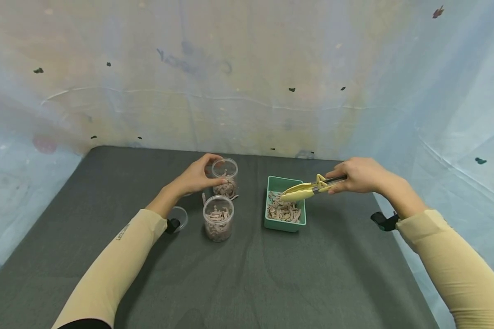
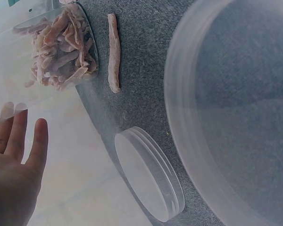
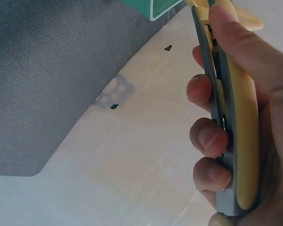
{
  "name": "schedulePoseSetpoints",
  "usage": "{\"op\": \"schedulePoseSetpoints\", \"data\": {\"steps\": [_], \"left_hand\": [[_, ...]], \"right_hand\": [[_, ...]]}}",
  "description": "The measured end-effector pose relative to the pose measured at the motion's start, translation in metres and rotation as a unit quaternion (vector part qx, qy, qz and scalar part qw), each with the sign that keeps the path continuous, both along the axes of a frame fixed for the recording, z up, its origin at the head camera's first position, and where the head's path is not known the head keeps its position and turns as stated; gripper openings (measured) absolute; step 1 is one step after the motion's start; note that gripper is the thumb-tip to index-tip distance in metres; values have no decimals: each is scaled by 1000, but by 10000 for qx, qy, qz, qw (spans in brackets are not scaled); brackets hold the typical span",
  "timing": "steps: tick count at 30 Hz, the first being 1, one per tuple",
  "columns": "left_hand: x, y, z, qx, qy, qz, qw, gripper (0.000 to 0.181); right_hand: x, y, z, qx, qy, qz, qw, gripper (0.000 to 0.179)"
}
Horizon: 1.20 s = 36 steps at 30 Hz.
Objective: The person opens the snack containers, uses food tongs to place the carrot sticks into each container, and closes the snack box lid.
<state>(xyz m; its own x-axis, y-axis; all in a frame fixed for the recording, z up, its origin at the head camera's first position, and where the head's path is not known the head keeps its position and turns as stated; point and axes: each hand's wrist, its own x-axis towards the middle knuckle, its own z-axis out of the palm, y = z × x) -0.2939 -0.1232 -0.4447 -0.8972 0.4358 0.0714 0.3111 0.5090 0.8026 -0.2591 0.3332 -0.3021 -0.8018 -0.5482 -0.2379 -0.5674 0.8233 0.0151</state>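
Note:
In the head view my left hand [image 1: 197,175] holds the farther clear plastic jar [image 1: 225,180] by its upper part, thumb and fingers on either side. Pale brownish-pink strips [image 2: 66,52] fill its lower part. Nearer to me stands a second open jar [image 1: 218,224], also part full of strips. My right hand [image 1: 360,175] grips yellow-and-grey tongs [image 3: 240,127], fingers wrapped round the handles. The tongs' yellow tips hang over the green rectangular tray [image 1: 286,225], which holds many strips [image 1: 283,209]; whether they pinch any cannot be told.
A clear round lid [image 1: 182,214] lies by my left forearm, and another lid [image 2: 148,174] shows in the left wrist view. One loose strip [image 2: 114,52] rests on the dark grey cloth [image 1: 247,283] beside the farther jar. Plastic sheeting [image 1: 247,68] hangs behind the table.

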Motion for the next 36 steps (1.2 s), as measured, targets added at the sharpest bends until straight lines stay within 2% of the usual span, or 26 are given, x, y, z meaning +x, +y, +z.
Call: {"op": "schedulePoseSetpoints", "data": {"steps": [7,15,26,36], "left_hand": [[0,0,1,-30,-31,4,10000,80],[1,0,1,-32,-21,35,10000,80],[2,2,2,-47,-20,74,10000,80],[4,9,2,-180,-48,100,9998,82]], "right_hand": [[0,3,2,-136,-32,-3,9999,56],[-7,-5,13,-786,73,9,9969,51],[-28,-43,18,-1564,59,97,9876,49],[-47,-84,12,-1726,47,242,9847,50]]}}
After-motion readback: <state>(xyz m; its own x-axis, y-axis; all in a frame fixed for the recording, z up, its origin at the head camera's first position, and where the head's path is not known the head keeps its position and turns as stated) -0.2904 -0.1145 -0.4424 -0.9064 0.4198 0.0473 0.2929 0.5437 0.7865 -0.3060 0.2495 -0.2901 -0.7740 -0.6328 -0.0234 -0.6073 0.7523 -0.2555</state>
